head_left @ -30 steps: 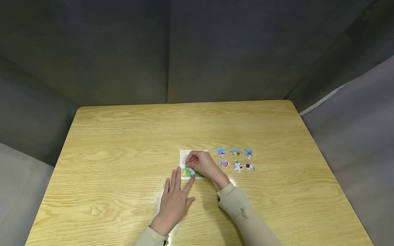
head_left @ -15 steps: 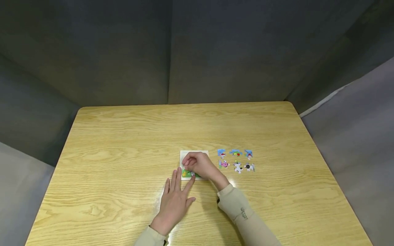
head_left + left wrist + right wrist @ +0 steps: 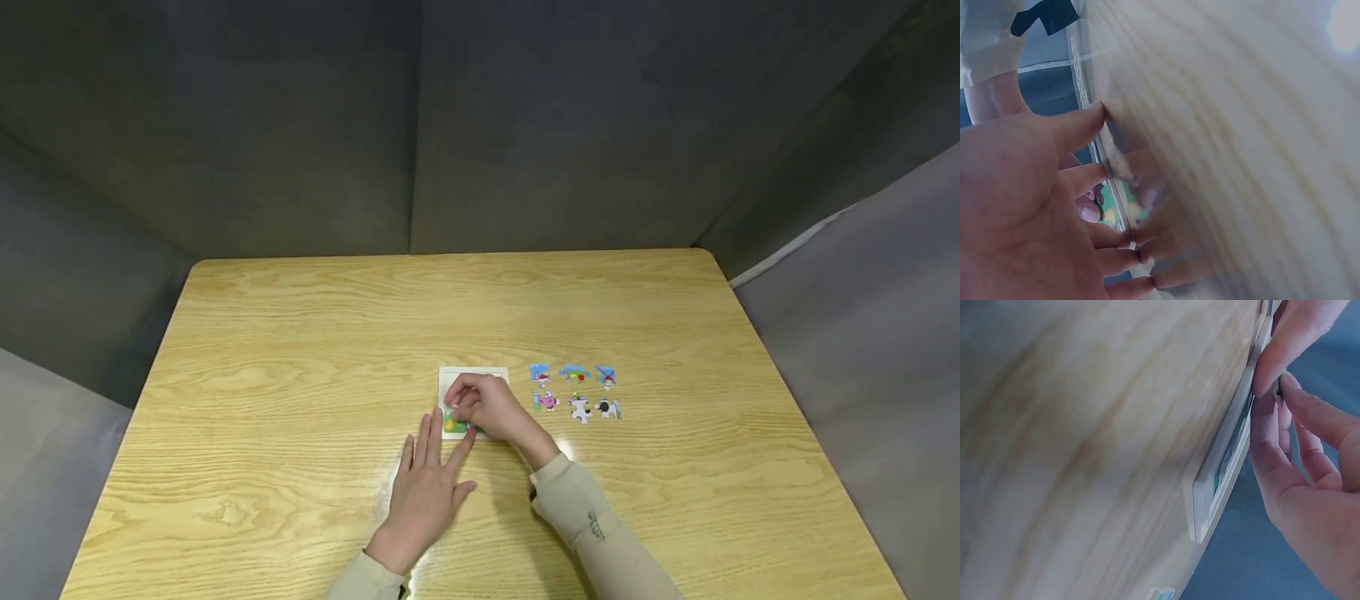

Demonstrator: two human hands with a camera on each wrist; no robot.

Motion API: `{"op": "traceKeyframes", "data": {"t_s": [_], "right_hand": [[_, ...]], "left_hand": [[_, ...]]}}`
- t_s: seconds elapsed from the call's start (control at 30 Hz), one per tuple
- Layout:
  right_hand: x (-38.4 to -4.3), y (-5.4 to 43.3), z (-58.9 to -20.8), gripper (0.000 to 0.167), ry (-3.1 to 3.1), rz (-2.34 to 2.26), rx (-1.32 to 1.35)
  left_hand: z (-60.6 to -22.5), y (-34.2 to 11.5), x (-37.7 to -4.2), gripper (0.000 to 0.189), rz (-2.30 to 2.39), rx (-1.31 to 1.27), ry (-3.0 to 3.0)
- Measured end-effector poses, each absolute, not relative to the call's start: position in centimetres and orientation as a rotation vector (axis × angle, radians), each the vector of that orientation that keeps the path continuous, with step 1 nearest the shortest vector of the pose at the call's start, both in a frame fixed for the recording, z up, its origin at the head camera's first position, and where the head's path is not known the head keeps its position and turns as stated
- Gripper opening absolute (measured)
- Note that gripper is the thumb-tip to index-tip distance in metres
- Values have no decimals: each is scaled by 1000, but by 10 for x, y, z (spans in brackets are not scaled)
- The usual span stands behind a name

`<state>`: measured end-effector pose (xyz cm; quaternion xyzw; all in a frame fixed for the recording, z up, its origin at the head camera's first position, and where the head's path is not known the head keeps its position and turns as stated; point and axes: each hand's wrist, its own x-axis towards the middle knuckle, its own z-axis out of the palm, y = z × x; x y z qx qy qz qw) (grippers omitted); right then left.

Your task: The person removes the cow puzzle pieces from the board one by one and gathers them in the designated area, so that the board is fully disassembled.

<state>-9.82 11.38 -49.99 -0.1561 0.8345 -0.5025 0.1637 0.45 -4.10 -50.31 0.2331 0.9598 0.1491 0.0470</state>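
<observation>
A small square puzzle board (image 3: 474, 370) with a pale frame lies mid-table, green pieces showing along its near edge. My left hand (image 3: 424, 493) rests flat, fingers straight, with fingertips on the board's near side. Over the board, my right hand (image 3: 491, 407) pinches a puzzle piece between thumb and index finger. Only a sliver of that puzzle piece (image 3: 1279, 389), greenish with a pale edge, shows in the right wrist view. The fingers hide much of the board's middle and the piece's picture.
Loose puzzle pieces lie in two rows right of the board, among them a pink one (image 3: 547, 402), a white one (image 3: 579, 408) and a blue-and-green one (image 3: 574, 372). The wooden table (image 3: 300, 358) ends at dark curtains (image 3: 300, 125).
My right hand has shifted slightly left and nearer to me over the board, now covering the whitish patch seen earlier. My left hand and the loose pieces have stayed put.
</observation>
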Motion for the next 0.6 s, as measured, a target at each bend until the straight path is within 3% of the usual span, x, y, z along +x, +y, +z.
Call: {"op": "traceKeyframes", "data": {"t_s": [0.6], "right_hand": [[-99,154,-489,15,2408,-1472,-349]], "left_hand": [[-501,-35,4,68,443,680,2927]]}}
